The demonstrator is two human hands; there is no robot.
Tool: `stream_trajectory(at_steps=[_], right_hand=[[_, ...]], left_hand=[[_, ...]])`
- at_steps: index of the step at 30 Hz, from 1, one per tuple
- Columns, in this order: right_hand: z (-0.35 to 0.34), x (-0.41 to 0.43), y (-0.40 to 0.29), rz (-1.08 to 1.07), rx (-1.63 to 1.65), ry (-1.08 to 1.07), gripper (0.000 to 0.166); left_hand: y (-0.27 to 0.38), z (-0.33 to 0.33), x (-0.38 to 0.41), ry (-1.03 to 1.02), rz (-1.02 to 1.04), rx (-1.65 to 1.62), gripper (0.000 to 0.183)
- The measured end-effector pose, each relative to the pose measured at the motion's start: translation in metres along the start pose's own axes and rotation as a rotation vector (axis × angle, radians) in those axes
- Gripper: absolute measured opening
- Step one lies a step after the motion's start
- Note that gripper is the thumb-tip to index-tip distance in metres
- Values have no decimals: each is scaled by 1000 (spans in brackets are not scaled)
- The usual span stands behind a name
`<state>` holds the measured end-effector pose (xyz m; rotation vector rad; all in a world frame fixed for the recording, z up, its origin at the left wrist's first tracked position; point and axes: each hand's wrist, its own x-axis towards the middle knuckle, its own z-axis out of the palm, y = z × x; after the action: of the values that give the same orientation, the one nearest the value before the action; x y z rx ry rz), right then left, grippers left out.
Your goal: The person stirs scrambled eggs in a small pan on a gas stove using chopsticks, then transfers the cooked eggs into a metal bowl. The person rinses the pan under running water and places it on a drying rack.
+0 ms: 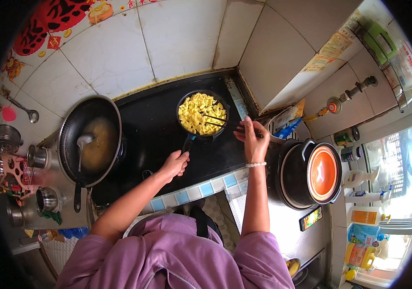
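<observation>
Scrambled eggs (199,110) in small yellow pieces fill a small dark frying pan (179,124) on the black stovetop. My left hand (174,165) grips the pan's handle (188,144). In my right hand (254,139) is a pair of dark chopsticks (229,124), spread a little apart, with their tips among the eggs. A beaded bracelet (256,164) circles my right wrist. To the left of the pan, a large black wok (70,144) holds cloudy brownish liquid (101,148) with a metal ladle (84,141) resting in it.
A black pot (294,169) with an orange-lined lid or bowl (322,173) stands right of my right forearm, near a phone (310,218). Several bottles (367,216) line the windowsill. Metal pots (47,198) stand at the left. Tiled walls (180,36) close off the stove's back.
</observation>
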<state>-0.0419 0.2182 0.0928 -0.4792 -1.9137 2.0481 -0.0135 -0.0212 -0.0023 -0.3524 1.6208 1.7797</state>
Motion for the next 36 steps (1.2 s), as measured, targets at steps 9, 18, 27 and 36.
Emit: stream_trajectory(at_steps=[9,18,27,36], right_hand=[[10,-14,5,-12,60,-41,33],[6,-17,17,-21,105,82,36],[8,-67,-9,-112,176,173,30],[-8,-68,25,-65,380,200,34]], left_hand=[[-1,-2,3,-8,8,86,28],[0,0,-3,64,17,143,25],[-19,-2,-13,414,553,557,39],[42,78,-85,31,845,368,17]])
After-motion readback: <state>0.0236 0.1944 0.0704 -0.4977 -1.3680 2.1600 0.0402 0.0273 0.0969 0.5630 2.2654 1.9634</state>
